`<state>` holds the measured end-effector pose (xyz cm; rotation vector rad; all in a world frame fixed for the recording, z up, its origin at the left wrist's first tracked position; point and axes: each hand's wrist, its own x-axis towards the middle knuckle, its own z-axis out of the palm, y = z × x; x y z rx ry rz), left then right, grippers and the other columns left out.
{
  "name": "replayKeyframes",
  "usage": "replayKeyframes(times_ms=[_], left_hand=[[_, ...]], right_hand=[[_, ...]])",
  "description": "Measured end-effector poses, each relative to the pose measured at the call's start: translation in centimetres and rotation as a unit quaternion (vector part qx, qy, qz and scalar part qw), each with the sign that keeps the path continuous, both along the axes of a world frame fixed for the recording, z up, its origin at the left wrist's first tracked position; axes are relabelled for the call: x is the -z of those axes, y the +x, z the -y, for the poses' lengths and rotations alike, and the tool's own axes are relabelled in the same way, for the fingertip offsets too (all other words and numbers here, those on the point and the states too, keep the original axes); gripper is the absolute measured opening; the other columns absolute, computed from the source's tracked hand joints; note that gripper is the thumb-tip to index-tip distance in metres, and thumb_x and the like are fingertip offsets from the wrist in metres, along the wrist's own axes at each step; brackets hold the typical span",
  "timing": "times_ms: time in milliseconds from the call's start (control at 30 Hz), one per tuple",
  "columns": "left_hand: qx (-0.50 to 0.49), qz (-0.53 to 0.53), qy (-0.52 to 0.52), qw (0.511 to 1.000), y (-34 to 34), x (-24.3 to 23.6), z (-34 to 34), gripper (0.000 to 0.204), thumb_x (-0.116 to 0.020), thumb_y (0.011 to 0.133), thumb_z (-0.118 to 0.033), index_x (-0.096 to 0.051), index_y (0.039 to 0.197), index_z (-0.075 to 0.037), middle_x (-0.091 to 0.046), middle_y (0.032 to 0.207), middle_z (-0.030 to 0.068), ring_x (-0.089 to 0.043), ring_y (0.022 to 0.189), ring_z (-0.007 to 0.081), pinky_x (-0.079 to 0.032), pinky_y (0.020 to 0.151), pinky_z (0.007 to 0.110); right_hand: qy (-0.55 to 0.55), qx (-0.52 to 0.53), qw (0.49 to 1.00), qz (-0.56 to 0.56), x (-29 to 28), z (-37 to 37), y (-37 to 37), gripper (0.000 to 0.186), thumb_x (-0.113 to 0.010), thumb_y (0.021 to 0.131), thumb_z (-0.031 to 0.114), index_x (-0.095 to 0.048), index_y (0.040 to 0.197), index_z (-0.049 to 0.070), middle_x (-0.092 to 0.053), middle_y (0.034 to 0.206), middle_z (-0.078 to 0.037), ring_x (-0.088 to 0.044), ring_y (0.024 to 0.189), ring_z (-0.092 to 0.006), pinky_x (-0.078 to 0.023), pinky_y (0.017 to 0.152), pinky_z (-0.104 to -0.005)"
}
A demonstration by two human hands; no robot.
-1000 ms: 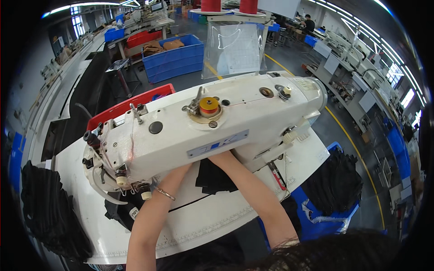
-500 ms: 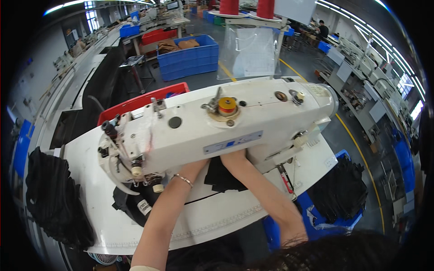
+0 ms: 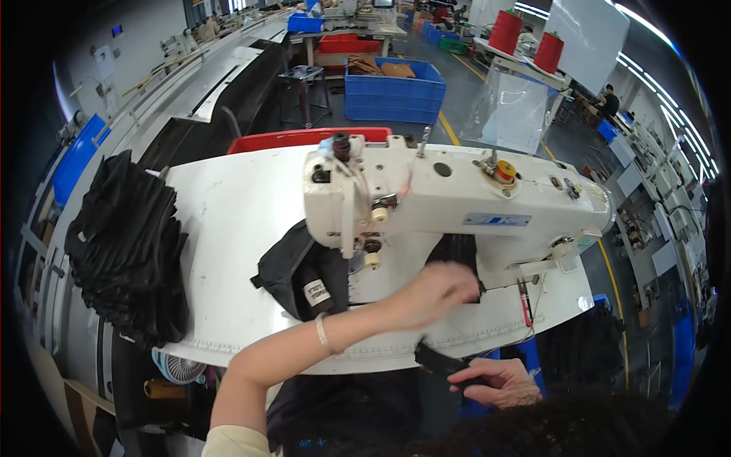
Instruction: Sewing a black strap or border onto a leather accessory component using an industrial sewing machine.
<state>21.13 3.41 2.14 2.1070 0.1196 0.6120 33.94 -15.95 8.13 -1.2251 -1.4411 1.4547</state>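
Note:
My left hand (image 3: 442,293), blurred by motion, hovers at the black fabric (image 3: 453,247) below the white sewing machine's (image 3: 411,198) arm; its finger position is unclear. My right hand (image 3: 499,385), near the table's front edge, grips a small black fabric piece (image 3: 432,356). A black item with a white label (image 3: 297,270) lies beneath the needle area, left of my left hand. Red-handled snips (image 3: 526,308) lie on the right of the white table (image 3: 221,198).
A tall pile of black pieces (image 3: 126,251) covers the table's left end. A red crate (image 3: 259,141) stands behind the table, a blue crate (image 3: 396,99) beyond it. Red thread cones (image 3: 505,32) are up at the back right, with a distant person (image 3: 609,103).
Both hands have come out from beneath the machine arm. The right one moved down and now holds a small black piece; the left moved rightward, blurred. The view has shifted leftward.

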Motion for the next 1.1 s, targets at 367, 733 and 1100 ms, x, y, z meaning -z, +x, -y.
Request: replayKeyframes(times_ms=[367,733,1100], left_hand=[[-0.231,-0.161,-0.129,0.951,-22.0,-3.6,10.7,0.025,-0.067,0.080,-0.004,-0.062,0.104,-0.002,-0.060,0.093,0.0076,-0.061,0.078,0.0150,-0.049,0.067,0.023],[-0.317,0.128,-0.227,0.912,-20.6,0.0,10.2,0.020,-0.069,0.073,0.005,-0.066,0.093,0.003,-0.054,0.114,0.0138,-0.061,0.088,0.0158,-0.050,0.076,0.024],[-0.354,0.434,-0.521,0.645,-24.7,3.3,11.1,0.008,-0.046,0.094,-0.008,-0.043,0.098,-0.002,-0.054,0.081,0.0066,-0.060,0.082,0.0180,-0.050,0.088,0.035]], right_hand=[[-0.030,-0.063,0.997,0.046,5.9,-2.3,-11.7,0.045,-0.064,0.084,0.008,-0.051,0.127,0.008,-0.065,0.101,-0.009,-0.061,0.094,-0.0131,-0.044,0.088,-0.0266],[0.267,0.116,0.957,-0.014,5.7,-5.0,-15.6,0.035,-0.068,0.072,-0.009,-0.062,0.106,-0.002,-0.061,0.092,-0.013,-0.058,0.085,-0.0165,-0.046,0.074,-0.0242],[0.139,0.385,0.835,-0.367,7.4,-2.0,-13.2,0.012,-0.040,0.096,0.008,-0.046,0.098,-0.002,-0.055,0.105,-0.018,-0.057,0.100,-0.0333,-0.039,0.099,-0.0468]])
